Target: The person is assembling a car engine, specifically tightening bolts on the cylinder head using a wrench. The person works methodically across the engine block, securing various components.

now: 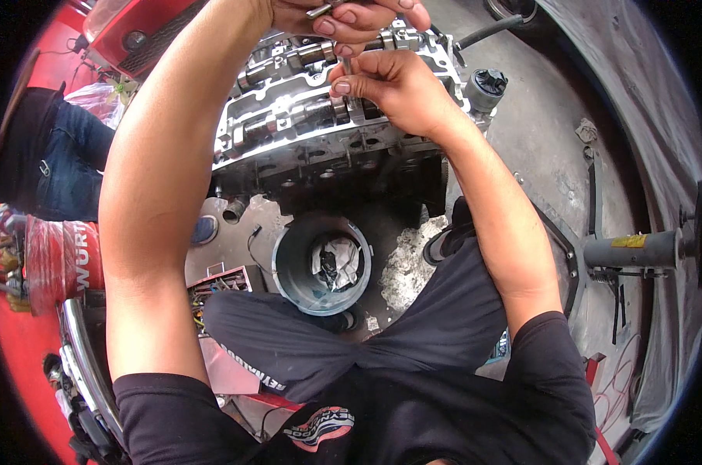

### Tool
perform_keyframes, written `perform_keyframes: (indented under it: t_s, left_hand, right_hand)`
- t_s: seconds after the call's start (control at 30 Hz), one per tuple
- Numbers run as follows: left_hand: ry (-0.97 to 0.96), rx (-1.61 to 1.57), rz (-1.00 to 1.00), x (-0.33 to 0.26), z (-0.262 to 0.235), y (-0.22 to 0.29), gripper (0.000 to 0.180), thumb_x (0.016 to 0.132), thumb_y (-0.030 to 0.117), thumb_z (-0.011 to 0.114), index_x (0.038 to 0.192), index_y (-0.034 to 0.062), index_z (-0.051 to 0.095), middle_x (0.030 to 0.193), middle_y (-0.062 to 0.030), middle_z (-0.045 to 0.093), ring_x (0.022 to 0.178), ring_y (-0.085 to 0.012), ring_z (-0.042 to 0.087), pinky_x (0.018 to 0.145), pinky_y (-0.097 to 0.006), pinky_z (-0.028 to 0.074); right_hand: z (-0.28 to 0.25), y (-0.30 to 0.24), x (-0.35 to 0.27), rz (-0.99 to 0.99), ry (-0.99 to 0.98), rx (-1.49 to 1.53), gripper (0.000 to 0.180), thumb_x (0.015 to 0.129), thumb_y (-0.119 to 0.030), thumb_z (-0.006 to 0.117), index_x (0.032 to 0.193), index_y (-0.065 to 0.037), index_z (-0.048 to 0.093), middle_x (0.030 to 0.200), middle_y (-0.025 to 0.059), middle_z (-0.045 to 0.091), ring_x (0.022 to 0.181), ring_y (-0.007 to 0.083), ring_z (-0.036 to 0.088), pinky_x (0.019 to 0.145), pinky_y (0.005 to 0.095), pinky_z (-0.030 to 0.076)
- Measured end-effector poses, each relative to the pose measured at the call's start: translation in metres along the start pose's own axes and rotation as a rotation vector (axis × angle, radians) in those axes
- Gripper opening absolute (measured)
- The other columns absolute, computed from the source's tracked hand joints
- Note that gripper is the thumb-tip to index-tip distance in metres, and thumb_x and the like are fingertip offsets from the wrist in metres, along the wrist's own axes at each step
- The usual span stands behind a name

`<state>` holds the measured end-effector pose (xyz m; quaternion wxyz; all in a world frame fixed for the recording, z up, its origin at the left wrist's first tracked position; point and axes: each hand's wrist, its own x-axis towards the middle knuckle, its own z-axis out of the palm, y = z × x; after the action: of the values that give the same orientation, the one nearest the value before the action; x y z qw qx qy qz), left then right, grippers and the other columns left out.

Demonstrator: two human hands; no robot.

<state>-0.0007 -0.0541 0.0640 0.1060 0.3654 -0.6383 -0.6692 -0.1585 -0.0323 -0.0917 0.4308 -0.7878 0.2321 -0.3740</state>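
At the top edge, partly cut off, my left hand (347, 17) curls around a shiny metal tool (318, 12), of which only a short end shows. Just below it my right hand (401, 85) pinches a slim upright metal rod (348, 67) between thumb and fingers. Whether the rod joins the tool above is hidden by my left fingers. Both hands are over an engine's cylinder head (289, 128) with its camshafts (312, 115) exposed. The rod's lower end is near the closer camshaft.
A bucket (282, 271) with stained paper inside stands between my legs. To its left is an open toolbox (250, 279). A person in jeans (75, 159) stands at the left, near a red plastic-wrapped drum (56, 256). At right are a grey cylinder (630, 252) and plastic sheeting (661, 341).
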Motion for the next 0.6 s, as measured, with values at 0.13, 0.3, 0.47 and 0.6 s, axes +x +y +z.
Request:
perform_keyframes:
  t_s: [0.13,0.3,0.47,0.6]
  left_hand:
    - [0.339,-0.062,0.093,0.007,0.024,0.001,0.02,0.1,0.012,0.059,0.11,-0.0031,0.066,0.056,-0.0007,0.045,0.043,-0.0116,0.04,0.042,-0.027,0.036]
    - [0.737,-0.076,0.417,0.01,0.044,0.016,0.017,0.098,0.011,0.057,0.087,-0.0006,0.061,0.064,-0.0094,0.059,0.056,-0.0212,0.06,0.052,-0.038,0.052]
    - [0.779,0.08,0.491,0.04,0.059,0.025,0.013,0.096,0.006,0.054,0.091,-0.0031,0.062,0.072,-0.0136,0.064,0.059,-0.0248,0.062,0.057,-0.039,0.054]
    - [0.796,0.431,0.3,0.05,0.057,0.035,0.016,0.094,0.004,0.05,0.096,-0.0049,0.064,0.079,-0.0159,0.069,0.065,-0.0249,0.068,0.061,-0.038,0.056]
  right_hand:
    - [-0.005,0.006,-0.002,-0.058,0.069,0.147,0.024,0.095,-0.017,0.074,0.112,0.001,0.073,0.1,0.0069,0.077,0.096,0.012,0.069,0.09,0.0299,0.054]
    - [-0.039,-0.001,0.011,-0.149,0.212,0.19,0.022,0.093,-0.01,0.075,0.111,0.002,0.074,0.1,0.0071,0.078,0.095,0.0113,0.071,0.091,0.0277,0.054]
    - [-0.079,0.002,-0.002,-0.061,0.231,0.174,0.022,0.096,-0.006,0.069,0.116,0.004,0.071,0.104,0.0119,0.076,0.101,0.02,0.074,0.095,0.0329,0.059]
    - [-0.076,0.014,-0.005,0.007,0.245,0.226,0.023,0.097,-0.008,0.071,0.114,0.007,0.07,0.1,0.0099,0.076,0.094,0.0142,0.072,0.088,0.0284,0.058]
